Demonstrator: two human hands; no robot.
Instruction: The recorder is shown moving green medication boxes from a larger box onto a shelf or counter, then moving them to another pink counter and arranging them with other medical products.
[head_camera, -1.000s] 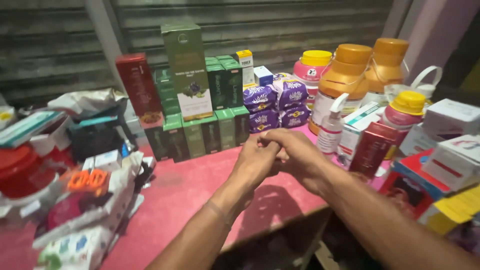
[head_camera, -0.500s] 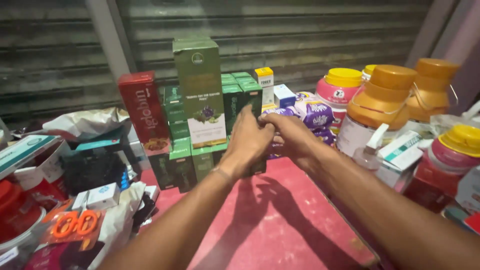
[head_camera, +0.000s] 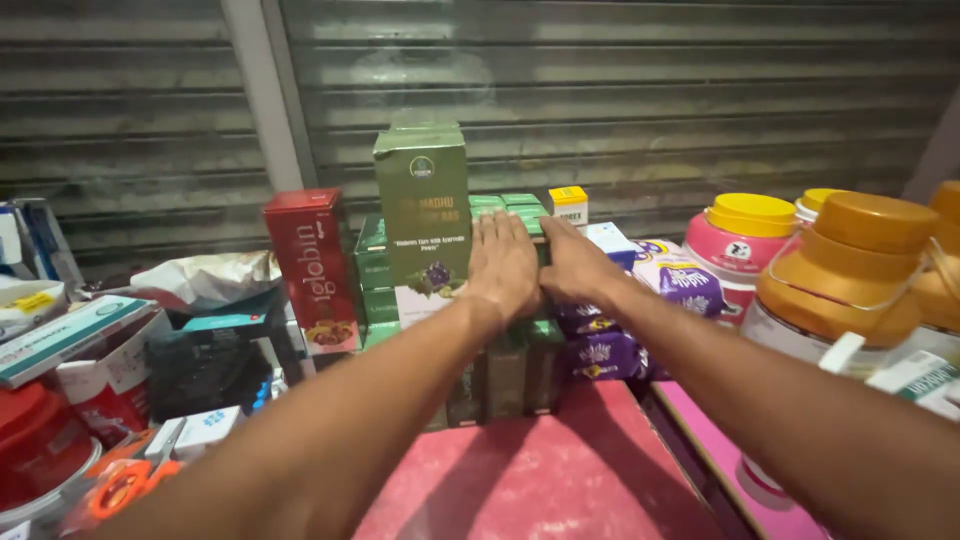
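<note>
Head view: left hand and right hand lying flat, fingers spread, pressing on stack of small green boxes at back of red table; risk I'm seeing: tall green box and red box standing right beside, so sideways nudge is probably tipping them.

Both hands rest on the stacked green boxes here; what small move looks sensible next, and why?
Probably close the fingers around the top green boxes. The left hand and right hand lie flat on the stack, palms down, fingers spread, gripping nothing yet; the tall green carton stands close beside them.
</note>
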